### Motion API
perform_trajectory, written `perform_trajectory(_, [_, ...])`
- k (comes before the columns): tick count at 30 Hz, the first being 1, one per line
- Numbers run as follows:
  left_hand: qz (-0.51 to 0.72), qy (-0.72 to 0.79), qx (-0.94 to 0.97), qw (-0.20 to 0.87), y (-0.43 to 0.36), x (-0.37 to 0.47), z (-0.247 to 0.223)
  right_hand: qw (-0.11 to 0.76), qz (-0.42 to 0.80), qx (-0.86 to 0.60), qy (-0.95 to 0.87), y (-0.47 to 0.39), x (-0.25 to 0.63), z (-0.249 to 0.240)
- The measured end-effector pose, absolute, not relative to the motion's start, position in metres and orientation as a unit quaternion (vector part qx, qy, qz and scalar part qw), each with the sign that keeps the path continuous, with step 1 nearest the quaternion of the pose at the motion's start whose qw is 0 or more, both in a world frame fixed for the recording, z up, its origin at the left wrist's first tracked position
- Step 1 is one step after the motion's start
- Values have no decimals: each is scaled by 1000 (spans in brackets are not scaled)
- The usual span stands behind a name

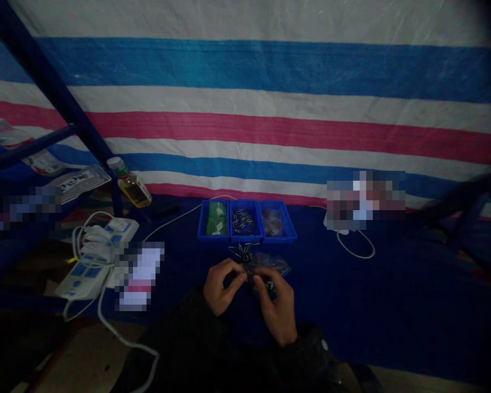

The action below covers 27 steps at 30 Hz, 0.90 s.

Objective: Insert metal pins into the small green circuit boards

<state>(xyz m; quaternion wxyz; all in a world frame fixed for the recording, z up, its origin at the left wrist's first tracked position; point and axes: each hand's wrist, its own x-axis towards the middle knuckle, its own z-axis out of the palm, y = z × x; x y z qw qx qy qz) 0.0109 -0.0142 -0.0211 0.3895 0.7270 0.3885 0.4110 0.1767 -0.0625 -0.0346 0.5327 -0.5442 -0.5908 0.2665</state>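
Observation:
My left hand and my right hand come together near the front of the blue table. Fingers and thumbs of both are pinched on something small and dark between them, too dim to make out. Just beyond lie a loose pile of thin metal pieces and a clear plastic bag. A dark greenish item shows beside my right fingers. Behind these stand three joined blue bins: one with green packets, one with metal pieces, one with brownish bagged items.
On the left are a power strip with white cables, a blurred-out bright rectangle and a bottle. A blurred-out object with a white cable stands at the right. A striped sheet hangs behind.

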Motion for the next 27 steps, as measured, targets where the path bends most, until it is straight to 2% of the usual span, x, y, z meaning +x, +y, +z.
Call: perform_trajectory(27, [408, 386, 727, 396, -15, 11, -24, 509, 295, -525, -615, -63, 176, -33])
